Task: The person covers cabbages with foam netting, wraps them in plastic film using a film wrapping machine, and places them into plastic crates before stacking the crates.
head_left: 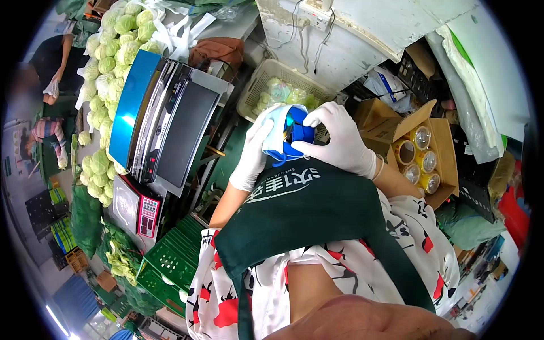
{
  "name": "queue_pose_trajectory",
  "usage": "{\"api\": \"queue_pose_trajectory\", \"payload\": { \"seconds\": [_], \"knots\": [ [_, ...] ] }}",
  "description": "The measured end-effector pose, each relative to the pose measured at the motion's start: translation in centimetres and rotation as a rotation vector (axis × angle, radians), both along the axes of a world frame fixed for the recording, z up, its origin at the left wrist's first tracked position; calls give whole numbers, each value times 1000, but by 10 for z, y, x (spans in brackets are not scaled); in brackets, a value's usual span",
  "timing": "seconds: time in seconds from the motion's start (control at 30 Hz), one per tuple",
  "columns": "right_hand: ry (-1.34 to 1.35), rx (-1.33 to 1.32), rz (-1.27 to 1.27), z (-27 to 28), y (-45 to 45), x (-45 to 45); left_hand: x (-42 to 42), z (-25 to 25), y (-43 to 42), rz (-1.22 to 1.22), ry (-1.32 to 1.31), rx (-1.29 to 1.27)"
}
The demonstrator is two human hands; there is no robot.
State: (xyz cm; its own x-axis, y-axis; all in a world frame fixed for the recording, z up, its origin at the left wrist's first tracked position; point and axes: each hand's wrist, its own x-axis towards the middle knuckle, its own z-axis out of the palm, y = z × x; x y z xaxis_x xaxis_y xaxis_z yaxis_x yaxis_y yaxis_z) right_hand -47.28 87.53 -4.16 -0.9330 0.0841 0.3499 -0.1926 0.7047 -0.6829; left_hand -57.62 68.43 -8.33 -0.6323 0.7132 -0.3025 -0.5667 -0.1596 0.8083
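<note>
In front of my apron [300, 218], both hands in white gloves hold a pale roll [276, 133] with blue plastic parts [302, 134], which looks like a tape dispenser. My left hand [252, 148] is wrapped round its pale outer side. On the other side, my right hand [341, 141] curves its thumb and fingers round the blue parts, closed on them. A dark gap shows inside the roll; its details are too small to make out.
A cream basket [262, 76] of wrapped green vegetables stands beyond my hands. To the right is a cardboard box [445, 150] of tape rolls [424, 161]. Leftward are a wrapping machine [190, 127], a scale [131, 211], piled cabbages [105, 85] and green crates [173, 260]. Other people [54, 65] appear far left.
</note>
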Motion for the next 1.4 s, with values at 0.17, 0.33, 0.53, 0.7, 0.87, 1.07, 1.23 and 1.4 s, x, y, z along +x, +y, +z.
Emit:
{"api": "queue_pose_trajectory", "payload": {
  "seconds": [0.17, 0.33, 0.53, 0.7, 0.87, 1.07, 1.23, 1.4],
  "knots": [
    [-29, 12, 12, 0, -1, -1, -2, -11, -4, 10, 5, -31],
    [-74, -69, -26, 3, -10, -2, 0, -11, -3, 61, 3, -19],
    [52, -66, -8, -5, -14, -4, 2, -23, -5, 66, 2, 1],
    [57, -11, 170, 3, -10, -13, 2, -16, -5, -49, 47, -19],
    [80, -102, 228, -1, -12, -24, 0, -26, -12, -170, -132, 81],
    [73, -155, 202, -27, -19, -27, -1, -45, -24, -263, -130, 142],
    [25, -316, 185, -49, -21, -26, 2, -69, -21, -236, -203, 102],
    [-36, -339, 173, -63, -18, -26, -3, -90, -25, -248, -346, 33]
  ]
}}
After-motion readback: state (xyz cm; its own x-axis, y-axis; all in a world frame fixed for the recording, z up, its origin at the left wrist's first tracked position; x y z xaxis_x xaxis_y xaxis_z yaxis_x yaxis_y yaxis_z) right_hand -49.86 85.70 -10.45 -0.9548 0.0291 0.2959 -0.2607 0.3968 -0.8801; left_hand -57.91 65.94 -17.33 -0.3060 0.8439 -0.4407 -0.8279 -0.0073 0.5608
